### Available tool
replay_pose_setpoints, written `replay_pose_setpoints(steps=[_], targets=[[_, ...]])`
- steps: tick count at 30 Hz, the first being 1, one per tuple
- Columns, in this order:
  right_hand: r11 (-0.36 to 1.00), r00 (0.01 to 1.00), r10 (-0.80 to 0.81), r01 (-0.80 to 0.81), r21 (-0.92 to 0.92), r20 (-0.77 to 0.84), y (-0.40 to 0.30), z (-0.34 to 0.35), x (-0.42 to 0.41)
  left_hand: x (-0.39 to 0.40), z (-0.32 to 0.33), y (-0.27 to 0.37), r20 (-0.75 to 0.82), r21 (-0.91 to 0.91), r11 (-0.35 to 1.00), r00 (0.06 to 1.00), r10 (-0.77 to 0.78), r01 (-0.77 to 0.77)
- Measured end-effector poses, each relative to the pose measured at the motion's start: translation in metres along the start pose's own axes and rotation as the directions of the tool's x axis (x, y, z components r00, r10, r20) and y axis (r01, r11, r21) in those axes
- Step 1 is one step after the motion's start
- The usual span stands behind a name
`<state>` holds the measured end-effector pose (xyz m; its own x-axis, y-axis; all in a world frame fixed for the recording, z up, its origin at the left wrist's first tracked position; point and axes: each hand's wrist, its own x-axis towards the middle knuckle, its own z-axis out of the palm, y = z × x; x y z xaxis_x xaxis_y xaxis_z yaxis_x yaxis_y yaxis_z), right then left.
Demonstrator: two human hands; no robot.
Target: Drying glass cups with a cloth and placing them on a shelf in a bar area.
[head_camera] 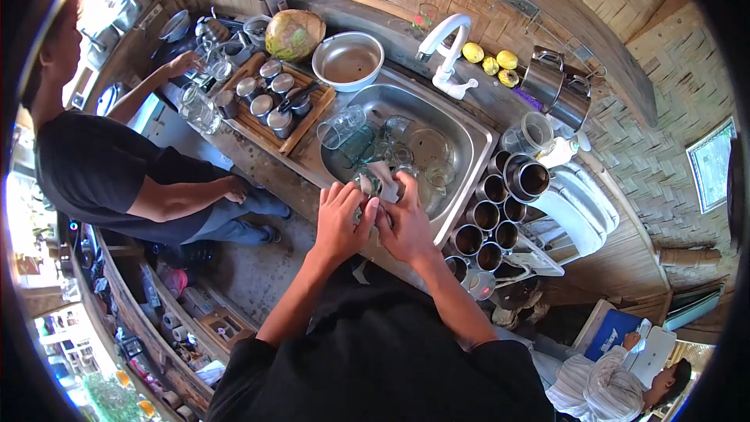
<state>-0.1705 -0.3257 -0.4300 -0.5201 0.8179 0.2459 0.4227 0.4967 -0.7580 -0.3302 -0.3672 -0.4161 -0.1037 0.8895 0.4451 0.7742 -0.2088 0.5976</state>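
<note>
Both my hands meet at the near edge of the stainless steel sink (483, 146). My left hand (343, 220) and my right hand (405, 220) hold a small clear glass (367, 183) between them, with a pale cloth or paper (385, 180) at its mouth. Which fingers bear on the glass is partly hidden. Beyond them the sink holds several glass mugs (439, 173), a clear glass pitcher (337, 129) lying tilted on the left, and a round glass dish or lid (428, 145). A white faucet (448, 67) stands behind the sink.
Left of the sink are a metal basin (348, 85), a coconut (293, 35) and a wooden tray (293, 140) of lidded metal containers. Several metal cups (485, 215) crowd the right side. A person in a dark shirt (99, 176) stands at left; another person (603, 384) is at lower right.
</note>
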Motion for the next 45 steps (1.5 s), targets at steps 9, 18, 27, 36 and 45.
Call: replay_pose_setpoints(steps=[9, 18, 27, 36, 45], targets=[[0.985, 0.989, 0.044, -0.067, 0.161, 0.139, -0.010, -0.010, 0.000, 0.000, -0.002, -0.004, -0.068, -0.007, 0.993, 0.991, 0.114, -0.114], [0.980, 0.999, 0.026, -0.033, 0.194, 0.038, -0.012, 0.001, -0.014, -0.008, 0.012, -0.003, -0.144, 0.014, 0.998, 0.987, 0.065, -0.064], [0.918, 0.999, 0.051, -0.050, 0.393, 0.006, 0.001, 0.020, -0.044, -0.008, 0.020, -0.028, -0.148, -0.440, 0.827, 0.880, -0.451, 0.349], [0.941, 0.941, 0.329, -0.334, 0.053, 0.081, 0.028, 0.041, -0.040, -0.023, 0.004, -0.052, -0.186, -0.636, 0.636, 0.712, -0.677, 0.438], [0.974, 0.849, 0.110, 0.010, -0.224, 0.517, 0.035, 0.054, -0.055, -0.055, 0.011, -0.086, -0.049, -0.911, 0.252, 0.524, -0.850, 0.325]])
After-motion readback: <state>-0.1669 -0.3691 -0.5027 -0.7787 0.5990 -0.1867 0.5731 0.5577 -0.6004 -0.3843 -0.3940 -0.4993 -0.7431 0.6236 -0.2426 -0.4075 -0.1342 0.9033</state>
